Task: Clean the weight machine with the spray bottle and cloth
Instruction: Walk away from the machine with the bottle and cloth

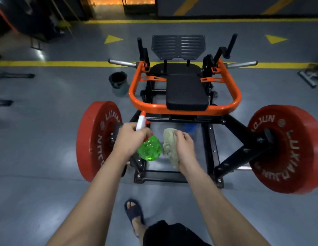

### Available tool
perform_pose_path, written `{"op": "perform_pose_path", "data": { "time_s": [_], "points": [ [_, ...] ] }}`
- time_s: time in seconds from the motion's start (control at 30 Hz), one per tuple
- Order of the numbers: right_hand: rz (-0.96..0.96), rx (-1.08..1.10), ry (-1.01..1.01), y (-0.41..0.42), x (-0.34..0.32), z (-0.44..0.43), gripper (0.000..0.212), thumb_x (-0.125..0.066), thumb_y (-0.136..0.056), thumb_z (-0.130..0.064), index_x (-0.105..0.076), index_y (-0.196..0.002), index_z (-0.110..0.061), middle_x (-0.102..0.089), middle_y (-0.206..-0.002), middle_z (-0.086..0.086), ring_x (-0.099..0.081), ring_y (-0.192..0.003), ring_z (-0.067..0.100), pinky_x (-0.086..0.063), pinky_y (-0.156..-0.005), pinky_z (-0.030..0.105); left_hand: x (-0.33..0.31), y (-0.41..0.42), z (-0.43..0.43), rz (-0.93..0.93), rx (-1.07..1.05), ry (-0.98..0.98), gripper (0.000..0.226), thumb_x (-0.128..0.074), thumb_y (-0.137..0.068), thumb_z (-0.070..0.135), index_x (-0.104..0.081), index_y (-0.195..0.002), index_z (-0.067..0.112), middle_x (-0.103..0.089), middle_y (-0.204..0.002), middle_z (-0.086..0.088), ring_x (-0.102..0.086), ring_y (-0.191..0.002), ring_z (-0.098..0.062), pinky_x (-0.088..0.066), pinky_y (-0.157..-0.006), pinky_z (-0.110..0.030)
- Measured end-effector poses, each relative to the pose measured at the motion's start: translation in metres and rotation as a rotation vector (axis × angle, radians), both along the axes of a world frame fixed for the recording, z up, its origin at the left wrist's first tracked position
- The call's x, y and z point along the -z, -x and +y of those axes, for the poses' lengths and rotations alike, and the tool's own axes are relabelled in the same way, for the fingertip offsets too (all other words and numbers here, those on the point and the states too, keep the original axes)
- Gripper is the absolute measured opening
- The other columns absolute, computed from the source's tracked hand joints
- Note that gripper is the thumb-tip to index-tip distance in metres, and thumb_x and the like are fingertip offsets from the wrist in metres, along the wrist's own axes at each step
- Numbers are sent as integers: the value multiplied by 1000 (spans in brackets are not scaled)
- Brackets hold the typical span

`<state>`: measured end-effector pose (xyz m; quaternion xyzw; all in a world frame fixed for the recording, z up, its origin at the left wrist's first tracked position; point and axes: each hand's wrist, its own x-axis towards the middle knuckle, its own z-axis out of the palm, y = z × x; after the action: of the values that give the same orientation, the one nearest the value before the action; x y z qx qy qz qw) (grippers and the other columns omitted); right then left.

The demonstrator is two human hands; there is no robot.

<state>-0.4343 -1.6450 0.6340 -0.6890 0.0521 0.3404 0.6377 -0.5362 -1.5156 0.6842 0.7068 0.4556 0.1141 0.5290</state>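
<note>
Gripping seen mid-frame: one spray bottle [149,148] held by curled left hand [131,137], one cloth [169,146] bunched in right hand [184,146]; one weight machine [186,93] above, two red plates [98,139], one bucket [118,82].

Glossy grey floor [48,148] – yellow lines [53,63], dark bin [118,82]

The left grip [130,137] covers the neck and trigger of the spray bottle [149,148]. The right grip [184,146] hides part of the cloth [169,144]. The right weight plate [286,150] is cut off by the picture's edge. A blue object [189,127] under the weight machine [186,93] is blurred and unidentifiable. The equipment [5,77] at the left edge is motion-blurred.
</note>
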Motion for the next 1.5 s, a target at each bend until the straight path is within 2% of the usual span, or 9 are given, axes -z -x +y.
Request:
{"op": "perform_pose_path", "data": {
  "time_s": [0.13, 0.3, 0.53, 0.73, 0.9, 1.0, 1.23, 1.37, 1.5],
  "points": [
    [-65, 5, -92, 31, -7, 115, 29, -56, -92, -35, -67, -105, -11, -68, -91, 8, -65, -80, 13, -53, -75, 31, -22, 30, 103, -31, 56, 9, 41, -72, -51, 39, -77, -79, 9, -77, -82, -10, -67, -72, -25, -50, -66, -42],
    [-159, 15, -208, 85, -42, 278, 24, -47, -102, -1, -57, -109, 19, -61, -87, 16, -56, -62, -5, -42, -62, 9, -70, 82, 233, -84, -48, -90, 35, -66, -50, 36, -80, -78, 22, -76, -77, -11, -66, -67, -25, -56, -70, -46],
    [-133, -281, -160, 156, -60, 456, 30, -59, -89, -50, -66, -100, -23, -72, -86, 0, -64, -73, 19, -51, -64, 40, -65, 147, 423, -147, -200, -84, 24, -68, -61, 26, -79, -78, 14, -78, -89, 5, -61, -69, -18, -53, -70, -45],
    [-148, -527, -65, 169, -20, 554, 56, -67, -86, -55, -54, -135, -32, -70, -123, -4, -67, -112, 11, -54, -99, 39, -24, 148, 562, 34, 181, -85, 28, -59, -65, 33, -79, -81, 21, -78, -97, 11, -72, -90, -11, -58, -88, -41],
    [-144, -477, -68, 184, -5, 655, 49, -52, -98, -3, -51, -141, -26, -70, -119, 3, -68, -91, 9, -53, -67, 23, 5, 149, 685, 121, 407, -84, 22, -59, -72, 33, -77, -82, 28, -78, -101, 5, -71, -93, -13, -57, -87, -39],
    [-110, -341, -47, 193, -5, 729, 44, -53, -93, 0, -60, -130, -23, -74, -97, 13, -67, -71, 20, -53, -60, 36, 18, 149, 761, 143, 439, -75, 33, -56, -67, 38, -78, -83, 19, -78, -100, 2, -72, -95, -20, -58, -85, -43],
    [-94, -45, 27, 164, 4, 832, 33, -68, -92, -2, -62, -120, -18, -75, -97, 3, -69, -73, 2, -54, -61, 17, 39, 97, 893, 113, 549, -25, 19, -72, -91, 24, -81, -107, 24, -77, -102, 6, -67, -86, -10, -49, -74, -25],
    [-156, 23, 136, 117, 13, 876, 33, -73, -91, -6, -63, -121, -14, -73, -100, 2, -69, -79, 2, -51, -66, 12, 50, 48, 958, 92, 460, 100, 14, -75, -90, 21, -81, -103, 24, -69, -69, 20, -57, -63, 0, -45, -68, -23],
    [-208, 31, 192, 54, 19, 941, 27, -73, -90, -6, -64, -115, -13, -71, -94, -2, -65, -80, 9, -47, -60, 9, 48, -10, 1027, 144, 448, 143, 14, -79, -86, 16, -81, -98, 10, -66, -75, -2, -55, -67, -14, -44, -69, -27]
  ]
}}
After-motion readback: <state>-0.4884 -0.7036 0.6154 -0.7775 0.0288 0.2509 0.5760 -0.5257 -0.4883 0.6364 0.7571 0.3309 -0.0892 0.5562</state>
